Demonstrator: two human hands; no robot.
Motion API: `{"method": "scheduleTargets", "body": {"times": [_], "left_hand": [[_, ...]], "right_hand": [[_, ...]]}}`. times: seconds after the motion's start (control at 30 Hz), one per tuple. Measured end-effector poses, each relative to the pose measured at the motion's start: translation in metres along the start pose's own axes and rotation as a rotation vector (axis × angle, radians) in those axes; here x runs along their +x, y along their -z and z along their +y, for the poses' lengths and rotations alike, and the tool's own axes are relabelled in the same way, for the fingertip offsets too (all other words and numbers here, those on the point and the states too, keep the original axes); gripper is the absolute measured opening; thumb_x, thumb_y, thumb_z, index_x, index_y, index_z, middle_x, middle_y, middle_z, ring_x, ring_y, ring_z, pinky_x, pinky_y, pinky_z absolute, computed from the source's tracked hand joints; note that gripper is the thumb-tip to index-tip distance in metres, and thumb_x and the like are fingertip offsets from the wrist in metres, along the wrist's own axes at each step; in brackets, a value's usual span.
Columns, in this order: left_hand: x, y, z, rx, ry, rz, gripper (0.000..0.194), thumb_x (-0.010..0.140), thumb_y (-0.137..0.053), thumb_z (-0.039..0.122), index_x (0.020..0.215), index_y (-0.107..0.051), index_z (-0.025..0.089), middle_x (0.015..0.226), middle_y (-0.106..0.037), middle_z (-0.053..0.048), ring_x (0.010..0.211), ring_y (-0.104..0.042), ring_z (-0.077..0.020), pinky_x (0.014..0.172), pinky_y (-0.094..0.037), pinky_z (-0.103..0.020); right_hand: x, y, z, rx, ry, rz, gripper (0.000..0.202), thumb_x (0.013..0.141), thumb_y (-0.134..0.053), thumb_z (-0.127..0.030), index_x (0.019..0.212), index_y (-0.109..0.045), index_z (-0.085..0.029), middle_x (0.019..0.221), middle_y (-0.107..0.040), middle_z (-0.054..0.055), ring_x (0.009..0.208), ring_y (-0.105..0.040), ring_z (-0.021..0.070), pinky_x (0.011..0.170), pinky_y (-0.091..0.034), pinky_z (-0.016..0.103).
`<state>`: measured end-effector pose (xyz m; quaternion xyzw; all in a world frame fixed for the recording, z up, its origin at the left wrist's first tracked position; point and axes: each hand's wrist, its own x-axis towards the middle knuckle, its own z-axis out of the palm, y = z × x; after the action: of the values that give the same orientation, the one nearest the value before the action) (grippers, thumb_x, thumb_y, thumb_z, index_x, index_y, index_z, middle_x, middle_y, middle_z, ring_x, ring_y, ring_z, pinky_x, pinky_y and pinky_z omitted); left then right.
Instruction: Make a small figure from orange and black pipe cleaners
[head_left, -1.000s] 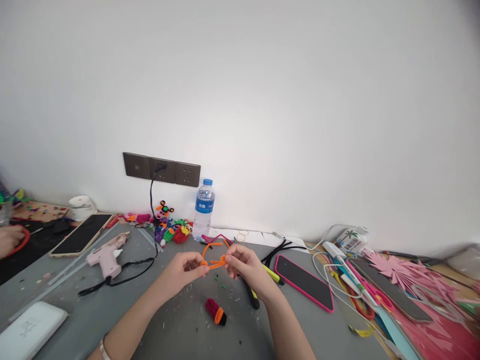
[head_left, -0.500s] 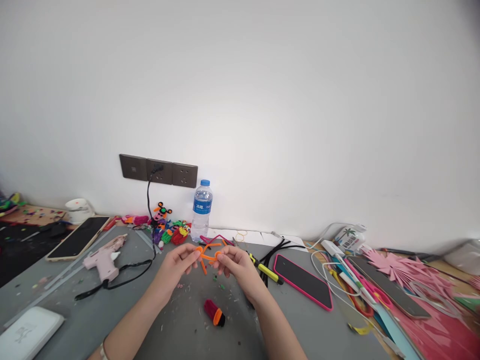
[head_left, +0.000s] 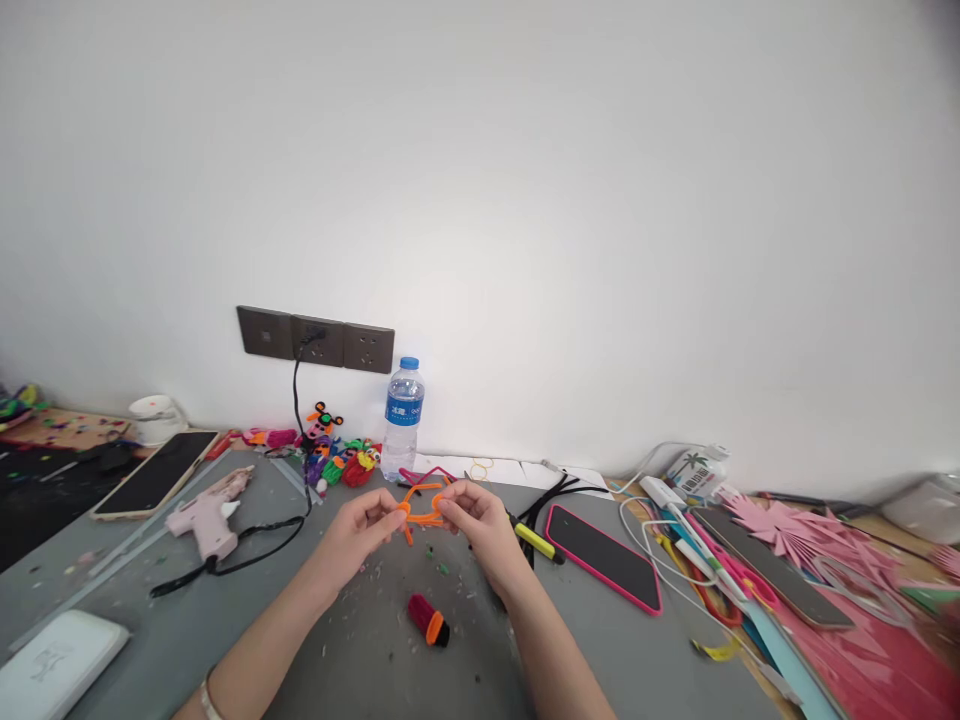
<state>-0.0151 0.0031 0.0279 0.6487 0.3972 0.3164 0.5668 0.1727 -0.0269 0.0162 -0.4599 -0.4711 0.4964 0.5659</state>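
Between my hands is a bent orange pipe cleaner (head_left: pixel 425 519) with curled ends and loose strands. My left hand (head_left: pixel 369 527) pinches its left end between thumb and fingers. At the other end, my right hand (head_left: pixel 474 518) grips it the same way. Below them on the grey mat (head_left: pixel 375 670) lies a small dark-red fuzzy piece (head_left: pixel 424 615) with an orange band and a black tip. Yellow-handled pliers (head_left: pixel 534 540) rest right beside my right wrist, their front part hidden behind the hand.
A water bottle (head_left: pixel 403 420) stands at the wall beside several colourful fuzzy figures (head_left: pixel 349 462). A pink glue gun (head_left: pixel 210 515) with a black cord lies left. Black pipe cleaners (head_left: pixel 551 497) and a pink-edged phone (head_left: pixel 604 557) are right, near scissors (head_left: pixel 754 588) and pink paper (head_left: pixel 862 640).
My right hand has turned slightly and its fingers have shifted on the orange pipe cleaner. The strands between my hands now form a more closed loop shape.
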Motion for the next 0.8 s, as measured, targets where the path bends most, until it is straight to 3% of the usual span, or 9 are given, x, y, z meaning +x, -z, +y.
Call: {"method": "scheduleTargets", "body": {"times": [0.27,0.5,0.67,0.8], "left_hand": [[-0.006,0.002,0.004,0.169,-0.022,-0.202,0.031,0.084,-0.053,0.044,0.066,-0.052,0.018,0.063,-0.047,0.005,0.053,-0.034,-0.01,0.052,-0.026,-0.023],[-0.008,0.0,0.004,0.139,0.003,-0.286,0.026,0.083,-0.055,0.037,0.065,-0.05,0.019,0.064,-0.047,0.006,0.058,-0.039,-0.0112,0.055,-0.028,-0.023],[-0.006,-0.002,0.003,0.113,0.013,-0.264,0.028,0.082,-0.056,0.04,0.066,-0.05,0.019,0.065,-0.05,0.004,0.06,-0.041,-0.0119,0.057,-0.029,-0.023],[-0.004,-0.006,0.006,0.026,0.047,-0.144,0.033,0.079,-0.058,0.048,0.064,-0.049,0.019,0.062,-0.051,0.004,0.057,-0.04,-0.0115,0.053,-0.028,-0.022]], "right_hand": [[-0.01,0.018,-0.022,-0.201,-0.09,-0.214,0.02,0.066,-0.076,-0.034,0.07,-0.068,-0.016,0.061,-0.062,-0.001,0.056,-0.052,0.0113,0.056,-0.041,0.024],[-0.017,0.025,-0.018,-0.272,-0.145,-0.343,0.009,0.07,-0.07,-0.025,0.073,-0.071,-0.017,0.066,-0.068,0.002,0.061,-0.059,0.0138,0.06,-0.046,0.026],[-0.015,0.025,-0.016,-0.316,-0.129,-0.302,0.008,0.071,-0.068,-0.023,0.072,-0.072,-0.017,0.067,-0.068,0.002,0.062,-0.06,0.0143,0.06,-0.046,0.026],[-0.01,0.021,-0.015,-0.295,-0.023,-0.172,0.013,0.076,-0.066,-0.029,0.081,-0.07,-0.018,0.07,-0.065,0.001,0.064,-0.058,0.0135,0.06,-0.043,0.025]]}}
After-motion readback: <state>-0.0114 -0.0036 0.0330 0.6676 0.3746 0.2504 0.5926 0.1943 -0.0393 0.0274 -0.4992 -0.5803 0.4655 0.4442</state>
